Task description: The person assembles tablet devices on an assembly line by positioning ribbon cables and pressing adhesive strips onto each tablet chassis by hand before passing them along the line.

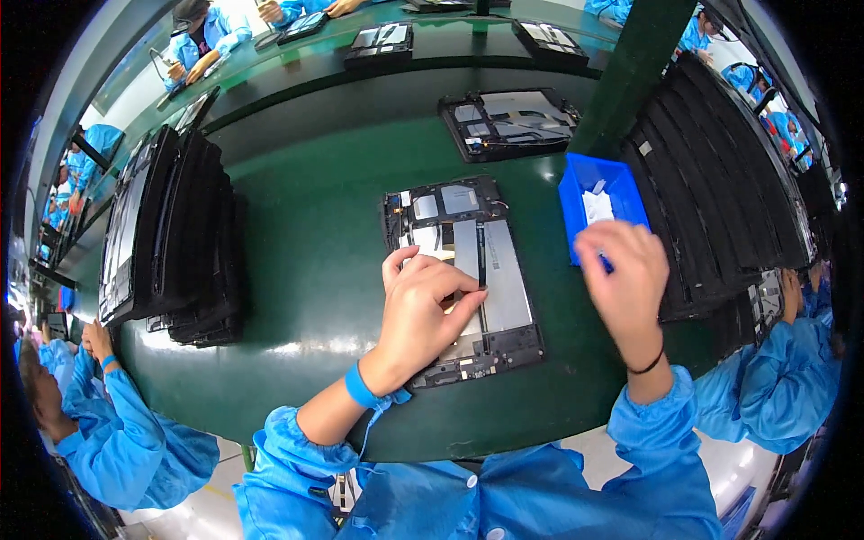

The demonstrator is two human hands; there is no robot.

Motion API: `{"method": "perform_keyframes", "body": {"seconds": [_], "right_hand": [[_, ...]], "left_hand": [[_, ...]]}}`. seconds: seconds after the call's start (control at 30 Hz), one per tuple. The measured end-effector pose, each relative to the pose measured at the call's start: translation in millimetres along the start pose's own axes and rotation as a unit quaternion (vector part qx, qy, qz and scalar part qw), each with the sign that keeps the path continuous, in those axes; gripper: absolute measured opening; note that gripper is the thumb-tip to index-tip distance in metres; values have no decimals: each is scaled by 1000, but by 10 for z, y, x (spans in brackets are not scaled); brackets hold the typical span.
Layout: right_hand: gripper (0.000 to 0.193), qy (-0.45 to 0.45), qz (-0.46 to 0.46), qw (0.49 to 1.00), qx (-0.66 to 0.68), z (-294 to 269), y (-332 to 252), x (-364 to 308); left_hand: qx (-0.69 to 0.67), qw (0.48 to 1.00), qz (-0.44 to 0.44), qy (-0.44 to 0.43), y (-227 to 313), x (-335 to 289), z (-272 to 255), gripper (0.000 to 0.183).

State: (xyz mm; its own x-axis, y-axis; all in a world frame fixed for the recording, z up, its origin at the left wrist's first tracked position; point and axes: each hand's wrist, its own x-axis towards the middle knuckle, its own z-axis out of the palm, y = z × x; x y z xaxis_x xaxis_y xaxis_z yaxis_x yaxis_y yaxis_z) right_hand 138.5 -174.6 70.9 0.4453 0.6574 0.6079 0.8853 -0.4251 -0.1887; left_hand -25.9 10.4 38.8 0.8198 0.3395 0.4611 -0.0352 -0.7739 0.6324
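Our left hand (pixel 423 301) pinches the black strip (pixel 481 250) on the tablet (pixel 510 283); our right hand (pixel 630 274) crowds the blue bin (pixel 605 168), grip unreadable to us; open desk (pixel 301 234) spreads left.

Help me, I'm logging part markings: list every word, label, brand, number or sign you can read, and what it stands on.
No text is readable.
Open device at centre: its white label and the marks on its silver panel are too small to read.
Blue bin: no legible print on it or the white pieces inside.

A head-worn fisheye looks closely down on the hands (pixel 423 304).
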Motion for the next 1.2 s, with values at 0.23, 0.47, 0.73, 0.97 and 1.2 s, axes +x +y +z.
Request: {"method": "perform_keyframes", "body": {"seconds": [0.23,0.47,0.73,0.97,1.2], "right_hand": [[8,-126,-104,964,212,132,-599,-419],[10,-137,-94,968,187,179,-605,-434],[13,-141,-81,967,194,177,-606,-429],[10,-162,-51,964,205,165,-639,-417],[9,-170,-32,959,223,192,-608,-414]], "left_hand": [[6,1000,-11,-6,-30,-20,35,7],[4,1000,-13,-7,-59,-8,61,7],[3,1000,-16,-6,-60,-10,66,7],[8,1000,-21,-8,-66,-10,58,8],[22,999,-23,-20,-76,16,81,16]]}}
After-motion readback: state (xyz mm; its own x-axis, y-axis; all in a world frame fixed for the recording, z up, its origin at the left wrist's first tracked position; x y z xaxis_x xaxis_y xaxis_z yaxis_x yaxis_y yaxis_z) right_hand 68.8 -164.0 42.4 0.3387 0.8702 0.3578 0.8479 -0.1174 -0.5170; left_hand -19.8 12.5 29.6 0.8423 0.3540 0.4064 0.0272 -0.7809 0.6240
